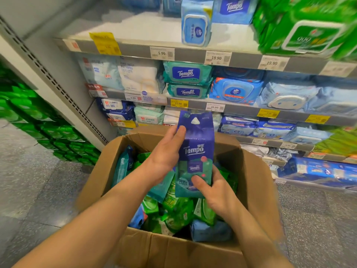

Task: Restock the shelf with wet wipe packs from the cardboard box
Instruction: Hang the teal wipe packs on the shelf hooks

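Head view: a person stands over an open cardboard box [154,246] in a shop aisle, facing stocked shelves [193,105] of wet wipes.
Pack in hand: a tall blue and teal pack [196,151], marked Tempo, is held upright above the box, its hang-hole end pointing up toward the shelves.
Left grip: the left hand [166,153] lies along the pack's left edge, thumb on the front near the top, fingers behind and out of sight; it appears to be holding the pack.
Right grip: the right hand [216,190] clasps the pack's lower right corner, thumb pressed on the front, the other fingers hidden behind it.
Pack and grip: the pack sits between the two hands, touched on both sides, clear of the packs below it and well short of any shelf.
Box contents: many packs remain [173,211], mostly green with some teal and blue, piled loosely and filling much of the box.
Shelves: several rows carry wipes above price tags [216,58]; two teal packs of the same brand [186,82] are stacked on the second row, and the top shelf shows bare space on its left.
Progress: judged early or midway, since the box is far from empty and this pack is lifted but not yet placed.
Left to do: set this pack in its spot, then go on with the rest; which spot is meant cannot be told.
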